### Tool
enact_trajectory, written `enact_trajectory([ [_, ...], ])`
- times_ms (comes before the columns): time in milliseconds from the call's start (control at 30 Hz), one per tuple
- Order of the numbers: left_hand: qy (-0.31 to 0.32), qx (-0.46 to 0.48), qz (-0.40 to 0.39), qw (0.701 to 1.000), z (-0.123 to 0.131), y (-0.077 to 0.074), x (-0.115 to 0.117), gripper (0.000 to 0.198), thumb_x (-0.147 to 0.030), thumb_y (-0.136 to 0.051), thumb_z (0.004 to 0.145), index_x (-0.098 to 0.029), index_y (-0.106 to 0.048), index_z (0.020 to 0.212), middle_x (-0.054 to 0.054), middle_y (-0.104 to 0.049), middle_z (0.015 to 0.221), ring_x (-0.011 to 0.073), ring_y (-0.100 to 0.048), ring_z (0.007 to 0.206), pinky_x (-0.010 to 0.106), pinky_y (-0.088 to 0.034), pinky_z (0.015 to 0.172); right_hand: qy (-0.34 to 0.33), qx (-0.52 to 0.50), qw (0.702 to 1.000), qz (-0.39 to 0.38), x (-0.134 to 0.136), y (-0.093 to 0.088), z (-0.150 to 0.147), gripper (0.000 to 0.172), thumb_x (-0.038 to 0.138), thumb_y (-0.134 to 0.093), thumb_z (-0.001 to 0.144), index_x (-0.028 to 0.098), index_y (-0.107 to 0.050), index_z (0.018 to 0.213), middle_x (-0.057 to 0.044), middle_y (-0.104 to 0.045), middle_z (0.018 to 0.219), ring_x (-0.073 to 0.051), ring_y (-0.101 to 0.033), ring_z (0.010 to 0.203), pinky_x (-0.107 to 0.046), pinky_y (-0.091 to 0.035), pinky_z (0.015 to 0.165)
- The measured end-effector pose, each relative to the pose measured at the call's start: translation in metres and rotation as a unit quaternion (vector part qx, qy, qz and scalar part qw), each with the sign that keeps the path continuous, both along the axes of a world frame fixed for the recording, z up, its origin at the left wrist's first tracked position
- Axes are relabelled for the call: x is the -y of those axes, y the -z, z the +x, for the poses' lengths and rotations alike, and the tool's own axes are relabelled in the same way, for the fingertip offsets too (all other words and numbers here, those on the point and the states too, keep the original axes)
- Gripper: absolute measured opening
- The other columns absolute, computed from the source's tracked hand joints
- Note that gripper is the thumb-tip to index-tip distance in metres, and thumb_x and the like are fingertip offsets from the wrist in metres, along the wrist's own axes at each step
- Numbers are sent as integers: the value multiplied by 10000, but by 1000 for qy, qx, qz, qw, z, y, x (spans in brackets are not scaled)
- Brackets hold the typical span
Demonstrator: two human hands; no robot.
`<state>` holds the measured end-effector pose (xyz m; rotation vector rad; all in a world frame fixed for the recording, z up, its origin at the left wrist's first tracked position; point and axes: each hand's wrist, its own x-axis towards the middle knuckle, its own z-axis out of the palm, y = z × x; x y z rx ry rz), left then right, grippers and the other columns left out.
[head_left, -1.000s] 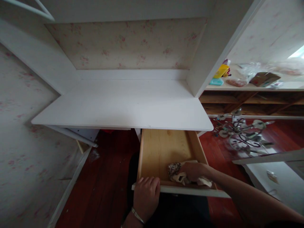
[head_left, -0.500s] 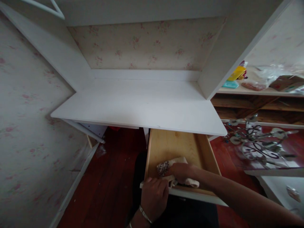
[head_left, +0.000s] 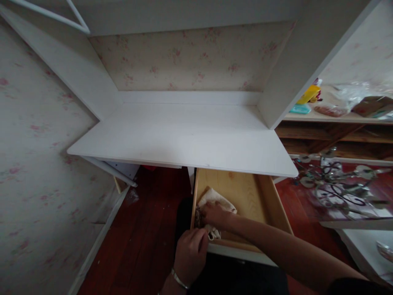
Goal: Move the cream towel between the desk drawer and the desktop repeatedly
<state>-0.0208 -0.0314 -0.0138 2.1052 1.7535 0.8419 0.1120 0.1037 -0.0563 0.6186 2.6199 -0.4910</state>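
A pale wooden drawer [head_left: 270,205] stands pulled out from under a white desk top [head_left: 184,139]. Inside it, at the front left corner, lies a cream cloth [head_left: 215,198] with a dark patterned edge. My right hand [head_left: 215,214] presses down on the cloth, fingers closed over it. My left hand [head_left: 190,256], with a bracelet on the wrist, grips the drawer's white front edge at its left end, fingers curled over the rim.
Floral wallpaper covers the walls behind and left of the desk. A wooden shelf [head_left: 337,123] at the right carries a yellow pack, plastic bags and a box. A metal light fitting [head_left: 337,184] lies on the red wooden floor [head_left: 144,229].
My right hand has slid the cloth from the drawer's front right to its front left corner. My left hand stays on the drawer front. The view has shifted slightly.
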Motion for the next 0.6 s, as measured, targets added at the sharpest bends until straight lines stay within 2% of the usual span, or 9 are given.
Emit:
enact_trajectory([
  [133, -6, -60, 1, 998, 5, 7, -1, 225, -159, -442, 925, -223, -637, 830, 20, -644, 702, 157, -609, 674, 290, -440, 647, -27, -22, 999, 24, -20, 7, 6, 294, 133, -573, 868, 322, -713, 1044, -44, -669, 1144, -379, -437, 1250, -585, -407, 923],
  [267, -17, -83, 9, 996, 8, 11, 0, 188, -152, -466, 903, -234, -618, 830, 13, -638, 714, 158, -595, 667, 294, -411, 629, 11, -41, 999, 18, -48, 13, 12, 349, 112, -560, 865, 363, -695, 1067, 7, -635, 1235, -338, -362, 1327, -580, -325, 1004],
  [433, -17, -100, 15, 995, 10, 15, -1, 169, -131, -478, 880, -232, -596, 813, 7, -622, 702, 160, -586, 666, 307, -399, 635, 112, -19, 993, 14, -87, 11, 15, 497, 55, -507, 846, 374, -639, 1204, 10, -514, 1411, -356, -288, 1375, -622, -284, 1030],
  [533, -27, -109, 31, 993, 12, 16, -1, 176, -121, -473, 870, -230, -582, 786, 6, -609, 675, 164, -573, 641, 315, -390, 620, 204, 12, 979, 23, -103, 10, 17, 663, 30, -458, 824, 397, -488, 1376, -4, -375, 1515, -378, -263, 1385, -654, -335, 984],
  [600, -33, -114, 45, 992, 13, 17, -1, 174, -122, -470, 869, -230, -583, 792, 9, -611, 678, 168, -573, 639, 323, -390, 617, 260, 21, 965, 24, -109, 10, 17, 711, 36, -426, 827, 383, -390, 1446, -32, -329, 1539, -376, -283, 1376, -643, -376, 952],
])
